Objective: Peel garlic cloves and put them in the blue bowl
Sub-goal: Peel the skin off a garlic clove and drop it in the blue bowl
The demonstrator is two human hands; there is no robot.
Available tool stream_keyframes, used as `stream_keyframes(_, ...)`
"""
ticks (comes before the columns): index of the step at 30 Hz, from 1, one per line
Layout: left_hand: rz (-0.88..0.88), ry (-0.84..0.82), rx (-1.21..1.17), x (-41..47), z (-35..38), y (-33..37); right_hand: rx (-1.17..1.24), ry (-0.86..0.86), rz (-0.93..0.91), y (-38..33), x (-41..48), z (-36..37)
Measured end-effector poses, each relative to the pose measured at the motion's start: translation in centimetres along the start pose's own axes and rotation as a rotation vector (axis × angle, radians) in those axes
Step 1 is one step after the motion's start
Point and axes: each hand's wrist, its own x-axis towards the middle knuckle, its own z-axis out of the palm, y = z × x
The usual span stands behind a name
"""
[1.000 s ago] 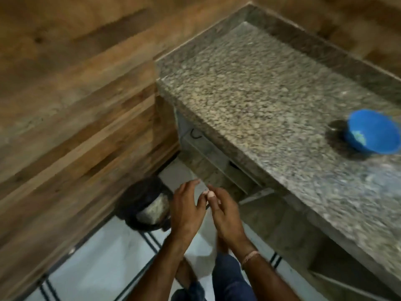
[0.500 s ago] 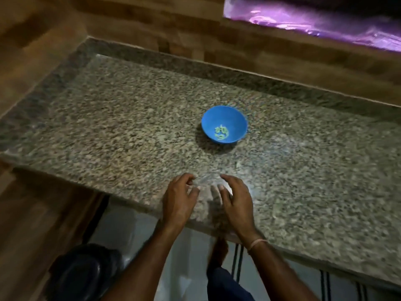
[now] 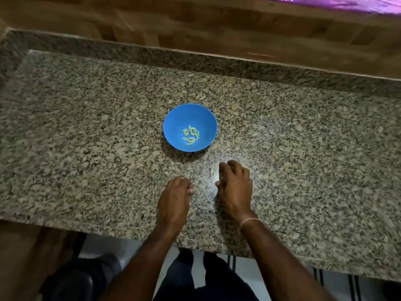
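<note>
The blue bowl (image 3: 173, 118) stands on the granite counter (image 3: 86, 137) and holds several pale peeled garlic cloves (image 3: 191, 134). Below the bowl, my left hand (image 3: 176, 195) rests on the counter with its fingers curled into a loose fist; nothing shows inside it. My right hand (image 3: 235, 185) lies to the right of it, fingers bent with their tips down on the stone. A small unpeeled garlic clove (image 3: 212, 171) lies loose on the counter just left of my right forefinger, apart from the bowl.
A wooden wall (image 3: 195, 25) rises behind the counter's raised back edge, with a purple strip (image 3: 347, 3) at the top right. A dark round bin (image 3: 82, 279) stands on the floor at the lower left, below the counter's front edge. My legs show beneath.
The view swung from the bin and floor up to the counter. My hands, which pinched a clove over the bin, moved onto the counter below the bowl, and the left curled.
</note>
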Motion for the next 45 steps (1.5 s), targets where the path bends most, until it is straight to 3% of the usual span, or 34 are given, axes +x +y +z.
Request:
stream_keyframes(8, 0.047, 0.274, -0.081, 7.8, -5.1, 3.9, -0.003, 0.033, 0.049, -1.0, 0.6, 0.1)
stream_keyframes(15, 0.039, 0.216, 0.101, 13.6, -5.4, 2.8, 0.07, 0.058, 0.017, -0.3, 0.6, 0.1)
stream_keyframes(18, 0.185, 0.296, 0.011, 11.0, -5.2, 4.0, 0.197, 0.058, 0.003, 0.9, 0.3, 0.4)
stream_keyframes(20, 0.236, 0.155, -0.125, 7.6, -3.3, 5.3, 0.298, 0.09, 0.002, 1.6, 0.0, 0.5)
stream_keyframes(23, 0.091, -0.046, -0.209, 4.5, 1.3, 5.5, 0.366, 0.09, -0.012, 2.5, -0.2, 0.4)
stream_keyframes(27, 0.082, -0.037, -0.185, 5.0, 3.5, 5.5, 0.432, 0.096, -0.062, 3.5, -0.1, 0.0)
stream_keyframes(29, 0.005, -0.03, -0.295, 5.3, 3.7, 5.0, 0.514, 0.092, -0.075, 3.6, 0.0, -0.1)
stream_keyframes(30, -0.115, -0.043, -0.418, 5.4, 3.6, 4.9, 0.593, 0.08, -0.058, 3.5, 0.1, -0.1)
stream_keyframes(32, -0.403, -0.106, -0.776, 5.2, 3.1, 5.1, 0.805, 0.013, 0.048, 3.0, 0.0, -0.4)
stream_keyframes(34, -0.542, -0.181, -1.072, 4.6, 2.4, 5.6, 1.005, -0.069, 0.137, 2.3, -0.1, -1.0)
stream_keyframes(38, -0.554, -0.217, -1.354, 3.6, 1.2, 6.6, 1.198, -0.108, 0.136, 1.5, -0.2, -1.9)
stream_keyframes(45, -0.575, -0.165, -1.424, 3.5, 0.6, 7.5, 1.13, -0.02, 0.068, 1.6, 0.0, -3.2)
